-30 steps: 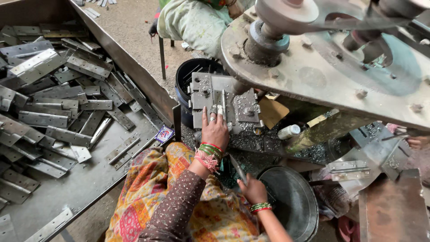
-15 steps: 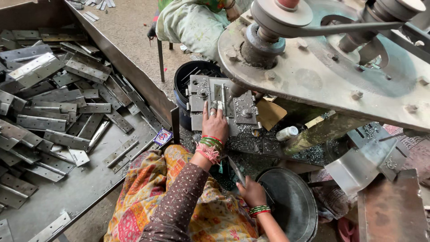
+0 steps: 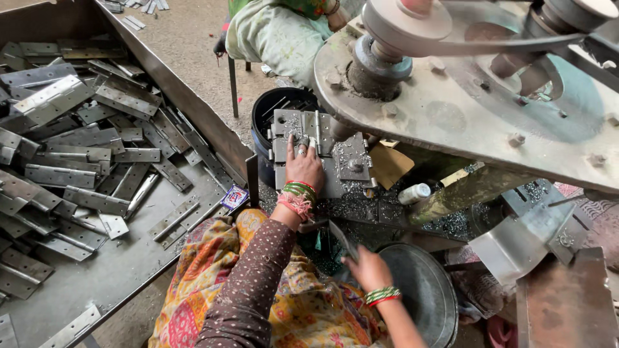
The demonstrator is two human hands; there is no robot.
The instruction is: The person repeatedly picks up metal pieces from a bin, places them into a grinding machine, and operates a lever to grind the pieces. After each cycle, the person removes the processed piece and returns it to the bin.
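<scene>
- Two hands work at a drill press: the left hand [image 3: 303,166] presses flat, fingers spread, on a grey metal hinge [image 3: 319,151] lying on the machine bed at 12 o'clock.
- The right hand [image 3: 367,267], at 5 o'clock, pinches a thin metal piece [image 3: 342,240]; its kind is unclear.
- The drill tip is hidden behind the machine arm [image 3: 477,109].
- Hinges [image 3: 84,154] fill the tray at 9 o'clock.

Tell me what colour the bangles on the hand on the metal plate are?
Green and red bangles on the left hand, in the head view.

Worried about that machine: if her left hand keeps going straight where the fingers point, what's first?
Probably the drill spindle: the left hand lies flat on the hinge, fingers aimed up toward it. Depth is unclear.
</scene>
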